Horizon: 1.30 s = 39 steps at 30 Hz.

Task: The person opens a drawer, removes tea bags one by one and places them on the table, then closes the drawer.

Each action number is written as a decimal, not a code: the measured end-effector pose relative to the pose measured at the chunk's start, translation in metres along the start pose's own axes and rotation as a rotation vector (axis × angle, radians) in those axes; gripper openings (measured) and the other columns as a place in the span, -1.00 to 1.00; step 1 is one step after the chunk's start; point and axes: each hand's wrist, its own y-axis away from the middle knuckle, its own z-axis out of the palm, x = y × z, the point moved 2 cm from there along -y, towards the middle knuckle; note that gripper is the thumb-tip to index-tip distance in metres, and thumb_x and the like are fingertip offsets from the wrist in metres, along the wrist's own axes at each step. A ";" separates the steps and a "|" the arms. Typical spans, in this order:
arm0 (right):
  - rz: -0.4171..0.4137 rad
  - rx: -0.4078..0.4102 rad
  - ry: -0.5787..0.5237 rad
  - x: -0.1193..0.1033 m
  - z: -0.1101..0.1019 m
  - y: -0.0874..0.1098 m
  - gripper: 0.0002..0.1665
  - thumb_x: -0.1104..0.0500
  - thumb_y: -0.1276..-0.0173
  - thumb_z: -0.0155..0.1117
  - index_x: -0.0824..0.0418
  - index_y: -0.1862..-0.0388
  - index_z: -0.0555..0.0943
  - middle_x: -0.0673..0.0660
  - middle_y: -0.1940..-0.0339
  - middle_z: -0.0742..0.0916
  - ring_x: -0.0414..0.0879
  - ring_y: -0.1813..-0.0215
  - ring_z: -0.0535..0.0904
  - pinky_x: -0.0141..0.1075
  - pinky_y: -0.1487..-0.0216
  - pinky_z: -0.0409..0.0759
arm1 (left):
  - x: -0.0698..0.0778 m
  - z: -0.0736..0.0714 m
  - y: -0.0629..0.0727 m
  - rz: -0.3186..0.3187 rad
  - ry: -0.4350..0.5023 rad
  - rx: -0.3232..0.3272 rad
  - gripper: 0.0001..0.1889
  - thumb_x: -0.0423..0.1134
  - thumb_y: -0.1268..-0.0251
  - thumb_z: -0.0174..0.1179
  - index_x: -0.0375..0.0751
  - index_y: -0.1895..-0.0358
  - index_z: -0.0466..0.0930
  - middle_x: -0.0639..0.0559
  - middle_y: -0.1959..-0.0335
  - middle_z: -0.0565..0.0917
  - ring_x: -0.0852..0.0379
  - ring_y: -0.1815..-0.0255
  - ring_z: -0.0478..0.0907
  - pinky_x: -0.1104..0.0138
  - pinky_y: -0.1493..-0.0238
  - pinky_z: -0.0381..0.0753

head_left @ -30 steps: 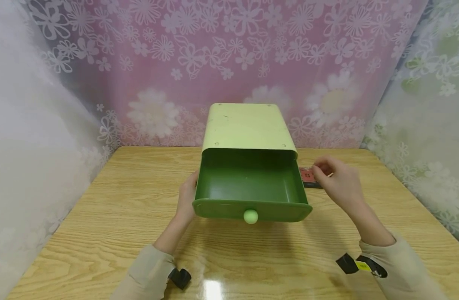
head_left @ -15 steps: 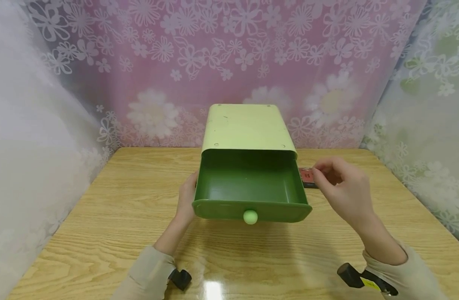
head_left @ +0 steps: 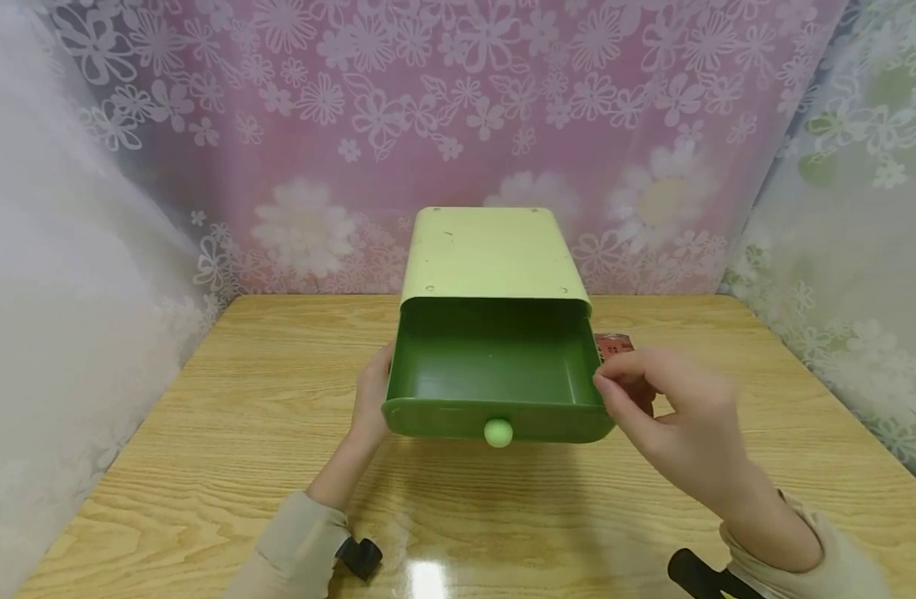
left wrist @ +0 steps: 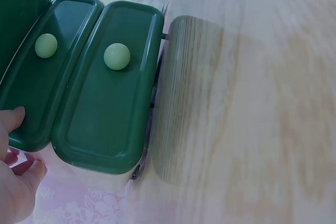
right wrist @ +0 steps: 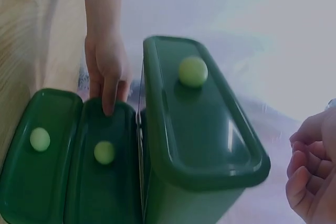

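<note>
A pale yellow-green drawer cabinet (head_left: pixel 495 254) stands on the table, its dark green top drawer (head_left: pixel 495 420) pulled out, with a bare inside. Two lower drawers, one a green middle drawer (left wrist: pixel 79 30) with a round light knob, show closed in the wrist views. My left hand (head_left: pixel 371 395) grips the cabinet's left side at the middle drawer, one fingertip pressed on its front. Beside the top drawer's right edge is my right hand (head_left: pixel 678 424), thumb and index fingertips together and the other fingers curled. Nothing shows between them. A red printed piece (head_left: pixel 615 344) lies behind this hand, partly hidden.
The wooden table (head_left: pixel 263 433) extends around the cabinet. A pink flowered curtain (head_left: pixel 353 125) hangs behind it, and pale sheets (head_left: pixel 862 249) hang at both sides. A black strap piece (head_left: pixel 360 556) sticks out at the left sleeve.
My right hand has left the red printed piece, coming nearer and left to the open drawer's right edge. My left hand and the cabinet stay almost as they were.
</note>
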 end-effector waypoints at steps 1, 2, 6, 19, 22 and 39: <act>-0.016 -0.017 0.006 -0.003 0.002 0.000 -0.62 0.05 -0.38 0.09 0.30 0.48 0.61 -0.02 0.58 0.58 -0.38 0.56 0.32 -0.57 0.56 0.29 | 0.000 0.000 0.000 0.003 -0.002 0.001 -0.77 -0.36 -0.35 0.03 -0.31 0.00 0.55 -0.14 0.19 0.61 -0.04 0.14 0.53 0.09 0.11 0.53; -0.038 -0.031 0.007 -0.005 0.004 0.000 -0.64 0.06 -0.38 0.08 0.29 0.48 0.61 -0.02 0.58 0.57 -0.38 0.56 0.31 -0.59 0.55 0.29 | 0.000 0.000 0.000 0.006 -0.001 0.003 -0.76 -0.36 -0.34 0.03 -0.32 -0.01 0.55 -0.15 0.18 0.61 -0.05 0.13 0.53 0.09 0.10 0.53; -0.147 -0.078 -0.001 -0.012 0.013 -0.001 -0.68 0.13 -0.40 0.07 0.26 0.46 0.62 -0.04 0.57 0.58 -0.37 0.57 0.31 -0.62 0.55 0.29 | -0.001 -0.001 0.001 0.006 -0.007 0.012 -0.75 -0.39 -0.32 0.04 -0.34 0.00 0.55 -0.18 0.16 0.61 -0.07 0.12 0.54 0.07 0.08 0.52; -0.477 -0.120 0.148 -0.042 0.040 -0.003 -0.72 0.33 -0.43 -0.04 0.30 0.37 0.62 0.10 0.43 0.60 -0.14 0.54 0.51 -0.49 0.63 0.43 | -0.003 -0.002 0.002 -0.024 -0.030 0.015 -0.71 -0.39 -0.29 0.05 -0.35 -0.06 0.53 -0.22 0.06 0.60 -0.12 0.02 0.52 0.05 0.00 0.49; -0.501 -0.143 0.203 -0.046 0.043 -0.003 -0.71 0.39 -0.43 -0.12 0.30 0.29 0.60 0.11 0.40 0.59 -0.15 0.55 0.44 -0.50 0.66 0.36 | -0.003 -0.003 0.002 -0.029 -0.044 0.021 -0.70 -0.39 -0.29 0.04 -0.37 -0.06 0.52 -0.24 0.05 0.59 -0.14 0.00 0.51 0.04 -0.02 0.48; -0.607 -0.219 0.515 -0.043 0.070 0.016 -0.68 0.42 -0.37 -0.13 0.30 0.32 0.62 0.16 0.33 0.62 -0.12 0.63 0.40 -0.45 0.67 0.38 | -0.006 0.000 0.000 -0.057 -0.056 -0.002 -0.66 -0.34 -0.30 0.07 -0.29 -0.13 0.50 -0.19 -0.03 0.57 -0.10 -0.07 0.49 0.06 -0.05 0.47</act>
